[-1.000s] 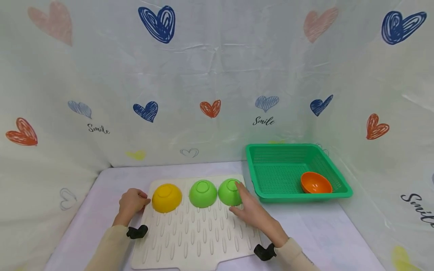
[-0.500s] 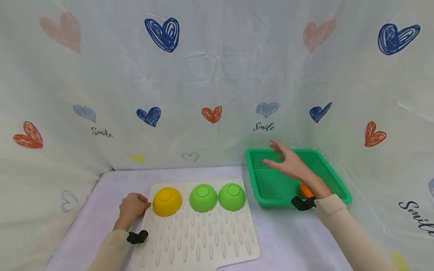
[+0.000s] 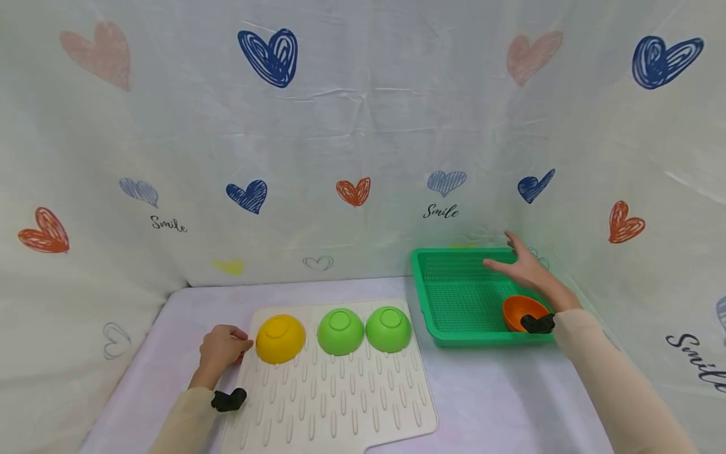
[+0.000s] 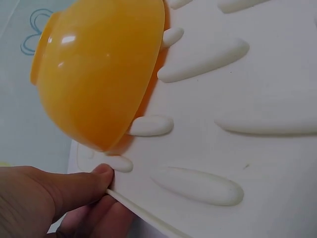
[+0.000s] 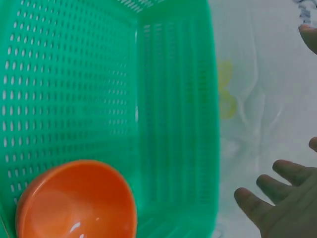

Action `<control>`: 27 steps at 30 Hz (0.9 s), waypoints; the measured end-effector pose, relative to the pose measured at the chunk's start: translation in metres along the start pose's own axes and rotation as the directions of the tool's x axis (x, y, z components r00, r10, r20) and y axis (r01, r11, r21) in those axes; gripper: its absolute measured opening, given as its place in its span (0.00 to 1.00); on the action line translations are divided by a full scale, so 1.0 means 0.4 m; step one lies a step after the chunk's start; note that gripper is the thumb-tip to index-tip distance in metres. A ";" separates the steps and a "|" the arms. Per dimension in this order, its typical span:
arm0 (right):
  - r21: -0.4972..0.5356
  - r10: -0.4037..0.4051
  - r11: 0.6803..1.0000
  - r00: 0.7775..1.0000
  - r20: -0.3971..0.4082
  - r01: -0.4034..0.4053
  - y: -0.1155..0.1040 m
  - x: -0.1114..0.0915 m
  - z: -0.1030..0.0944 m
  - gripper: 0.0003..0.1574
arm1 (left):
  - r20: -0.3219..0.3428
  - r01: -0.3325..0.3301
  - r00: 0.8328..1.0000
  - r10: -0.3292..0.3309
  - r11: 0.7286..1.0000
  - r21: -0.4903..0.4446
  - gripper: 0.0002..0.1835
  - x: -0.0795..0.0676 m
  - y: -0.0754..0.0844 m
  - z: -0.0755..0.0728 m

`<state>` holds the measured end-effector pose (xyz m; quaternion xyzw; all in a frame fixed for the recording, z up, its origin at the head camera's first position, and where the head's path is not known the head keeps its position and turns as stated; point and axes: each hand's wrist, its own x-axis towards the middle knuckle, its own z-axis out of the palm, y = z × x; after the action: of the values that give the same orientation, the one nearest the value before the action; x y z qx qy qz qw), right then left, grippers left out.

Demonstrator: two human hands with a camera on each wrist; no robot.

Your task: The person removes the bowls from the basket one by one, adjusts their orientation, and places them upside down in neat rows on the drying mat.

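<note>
With thumb above and fingers below, my left hand (image 3: 222,348) pinches the left edge of a white ribbed drying mat (image 4: 208,148), beside an upside-down yellow bowl (image 3: 280,339). Two green bowls (image 3: 340,331) stand upside down in the same row, the second green bowl (image 3: 388,329) at the far right corner. Above the right part of a green plastic basket (image 3: 459,309) hovers my right hand (image 3: 524,270), fingers spread and holding nothing. An orange bowl (image 5: 79,203) lies inside the basket, mouth up and tilted, partly covered by the wrist camera in the head view.
The basket stands at the table's back right, close to the curtain (image 3: 363,126) printed with hearts. A white cloth covers the table (image 3: 482,391). Black cameras are strapped to both wrists.
My right hand has left the right green bowl and moved right, over the basket. The left hand keeps its pinch on the mat edge; the bowls stay put.
</note>
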<state>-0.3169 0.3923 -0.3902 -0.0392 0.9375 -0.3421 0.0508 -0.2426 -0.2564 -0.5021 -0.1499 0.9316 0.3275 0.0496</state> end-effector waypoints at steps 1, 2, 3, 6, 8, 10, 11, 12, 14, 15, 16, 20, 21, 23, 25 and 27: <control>-0.005 0.017 1.000 1.000 0.007 -0.017 0.014 0.001 0.000 0.71 | -0.003 0.001 1.000 -0.001 1.000 -0.002 0.11 0.000 -0.001 -0.001; -0.018 0.031 0.999 0.999 0.015 -0.030 0.029 0.003 -0.001 0.71 | -0.006 0.001 1.000 -0.001 1.000 -0.005 0.11 0.001 -0.001 -0.001; -0.026 0.045 0.999 0.999 0.022 -0.044 0.042 0.004 -0.002 0.72 | -0.009 0.001 1.000 -0.001 1.000 -0.005 0.11 0.002 -0.001 -0.001; -0.042 0.074 0.997 0.996 0.040 -0.072 0.074 0.002 -0.004 0.72 | -0.020 -0.001 1.000 0.001 1.000 -0.008 0.11 0.006 0.000 -0.002; -0.042 0.089 0.995 0.995 0.052 -0.087 0.092 -0.001 -0.006 0.72 | -0.023 -0.003 1.000 0.003 1.000 -0.012 0.11 0.008 -0.001 -0.001; -0.038 0.112 0.993 0.991 0.067 -0.110 0.106 -0.008 -0.005 0.73 | -0.018 0.001 1.000 -0.002 1.000 -0.019 0.11 0.008 -0.003 0.001; -0.039 0.119 0.993 0.990 0.074 -0.116 0.113 -0.011 -0.004 0.73 | -0.014 0.003 1.000 -0.004 1.000 -0.022 0.11 0.008 -0.005 0.003; -0.038 0.125 0.992 0.989 0.081 -0.123 0.120 -0.014 -0.004 0.73 | -0.012 0.002 1.000 -0.002 1.000 -0.024 0.11 0.007 -0.007 0.004; -0.044 0.133 0.991 0.986 0.099 -0.129 0.136 -0.018 -0.002 0.71 | -0.001 0.001 1.000 -0.001 0.999 -0.033 0.12 0.005 -0.010 0.007; -0.048 0.139 0.990 0.984 0.111 -0.134 0.143 -0.021 0.001 0.71 | 0.004 0.002 1.000 -0.002 0.999 -0.035 0.12 0.004 -0.012 0.008; -0.059 0.145 0.989 0.981 0.126 -0.139 0.149 -0.022 0.002 0.71 | 0.009 0.006 1.000 -0.006 0.999 -0.038 0.12 0.005 -0.012 0.009; -0.113 0.206 0.976 0.957 0.202 -0.186 0.167 -0.024 0.008 0.71 | 0.020 0.031 0.999 -0.030 0.998 -0.047 0.12 0.005 -0.011 0.008; -0.118 0.228 0.971 0.949 0.219 -0.206 0.167 -0.024 0.009 0.71 | 0.018 0.037 0.999 -0.036 0.998 -0.048 0.12 0.006 -0.011 0.007; -0.132 0.268 0.961 0.931 0.249 -0.241 0.166 -0.024 0.010 0.72 | 0.020 0.044 0.999 -0.043 0.997 -0.055 0.12 0.008 -0.010 0.005; -0.142 0.295 0.954 0.914 0.280 -0.264 0.160 -0.024 0.009 0.73 | 0.023 0.041 0.999 -0.039 0.997 -0.060 0.12 0.012 -0.008 0.004; -0.167 0.313 0.947 0.898 0.308 -0.273 0.151 -0.023 0.009 0.73 | 0.027 0.033 0.999 -0.031 0.997 -0.064 0.11 0.017 -0.007 0.003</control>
<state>-0.3096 0.4371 -0.4315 0.0426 0.9294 -0.2623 0.2560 -0.2481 -0.2592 -0.5059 -0.1621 0.9173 0.3584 0.0621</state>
